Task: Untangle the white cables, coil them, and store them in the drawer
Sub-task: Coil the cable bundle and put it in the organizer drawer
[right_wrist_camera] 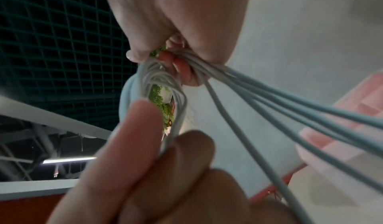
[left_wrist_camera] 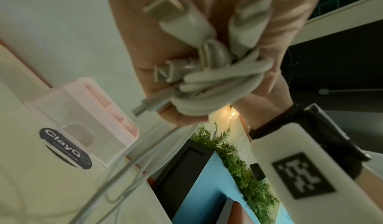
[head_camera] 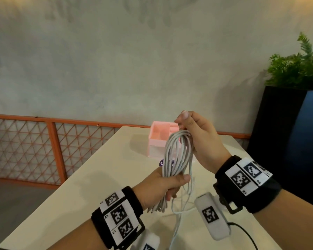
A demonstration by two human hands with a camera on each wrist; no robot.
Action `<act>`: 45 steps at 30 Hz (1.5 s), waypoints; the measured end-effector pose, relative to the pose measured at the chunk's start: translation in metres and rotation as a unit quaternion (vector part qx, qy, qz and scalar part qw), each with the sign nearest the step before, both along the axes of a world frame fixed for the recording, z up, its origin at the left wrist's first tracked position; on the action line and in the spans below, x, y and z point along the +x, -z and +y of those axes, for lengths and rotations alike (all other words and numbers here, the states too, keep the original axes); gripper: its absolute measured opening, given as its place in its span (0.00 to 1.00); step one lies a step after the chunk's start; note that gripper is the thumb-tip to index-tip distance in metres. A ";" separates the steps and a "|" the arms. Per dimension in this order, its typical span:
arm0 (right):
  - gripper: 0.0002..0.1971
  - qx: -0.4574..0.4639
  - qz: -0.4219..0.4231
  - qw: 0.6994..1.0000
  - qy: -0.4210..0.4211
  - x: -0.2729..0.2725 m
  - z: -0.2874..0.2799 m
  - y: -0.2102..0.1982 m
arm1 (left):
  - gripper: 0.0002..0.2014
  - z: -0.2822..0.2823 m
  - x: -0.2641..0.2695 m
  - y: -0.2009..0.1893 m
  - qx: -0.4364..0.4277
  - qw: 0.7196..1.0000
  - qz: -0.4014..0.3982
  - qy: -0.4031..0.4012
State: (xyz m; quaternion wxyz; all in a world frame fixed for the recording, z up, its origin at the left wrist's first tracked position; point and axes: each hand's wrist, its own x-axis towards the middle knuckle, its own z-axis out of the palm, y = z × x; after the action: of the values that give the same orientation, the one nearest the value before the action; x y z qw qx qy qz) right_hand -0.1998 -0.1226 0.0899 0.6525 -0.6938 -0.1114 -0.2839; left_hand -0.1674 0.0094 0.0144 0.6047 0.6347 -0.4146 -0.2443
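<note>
The cables (head_camera: 177, 156) hang as a looped bundle in the air between both hands; the left hand (head_camera: 163, 186) clenches round the bundle's lower part, plugs (left_wrist_camera: 182, 21) jutting below its fist; the right hand (head_camera: 197, 139) pinches the loops' top; loose strands trail down to the surface (head_camera: 98, 177); the pink drawer box (head_camera: 158, 139) stands beyond the hands.

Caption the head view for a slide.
Left hand and right hand hold looped white cables above the table.
</note>
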 end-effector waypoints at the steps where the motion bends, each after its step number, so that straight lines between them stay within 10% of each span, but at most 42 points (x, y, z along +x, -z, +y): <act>1: 0.21 -0.013 0.003 1.000 0.009 -0.001 0.000 0.003 | 0.23 0.000 -0.002 -0.002 -0.010 1.000 -0.001 0.001; 5: 0.28 -0.044 0.029 0.999 0.003 -0.001 -0.005 0.019 | 0.19 -0.003 -0.005 -0.009 -0.054 0.998 0.017 0.027; 9: 0.42 0.128 0.080 0.978 -0.145 -0.005 -0.003 0.023 | 0.13 -0.008 0.001 -0.007 -0.053 0.995 0.065 0.045; 15: 0.29 0.009 0.034 0.998 -0.057 -0.004 0.005 0.018 | 0.17 -0.011 0.005 -0.004 0.036 0.992 0.062 0.102; 22: 0.23 -0.066 -0.028 0.992 0.100 -0.004 0.003 0.001 | 0.11 -0.002 0.009 -0.012 0.065 0.995 0.038 -0.061; 30: 0.24 0.044 -0.004 0.999 0.027 0.005 0.014 -0.005 | 0.21 -0.008 0.011 -0.016 0.092 0.991 -0.082 -0.054; 38: 0.22 -0.081 0.024 0.996 0.024 -0.003 0.017 -0.017 | 0.13 -0.007 0.013 -0.025 0.091 0.988 -0.101 -0.067; 41: 0.20 -0.086 0.042 0.995 0.010 0.002 0.006 -0.010 | 0.13 -0.005 0.013 -0.025 0.041 0.997 -0.042 -0.049; 45: 0.41 -0.080 0.133 0.985 -0.071 0.005 -0.014 0.044 | 0.11 0.003 0.011 -0.035 -0.077 0.991 0.082 -0.075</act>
State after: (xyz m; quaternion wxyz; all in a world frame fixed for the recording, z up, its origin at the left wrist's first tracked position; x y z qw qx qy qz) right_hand -0.1948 -0.1365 0.0462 0.6226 -0.7654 -0.0949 -0.1321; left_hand -0.1563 0.0123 0.0489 0.7003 0.5932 -0.3325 -0.2171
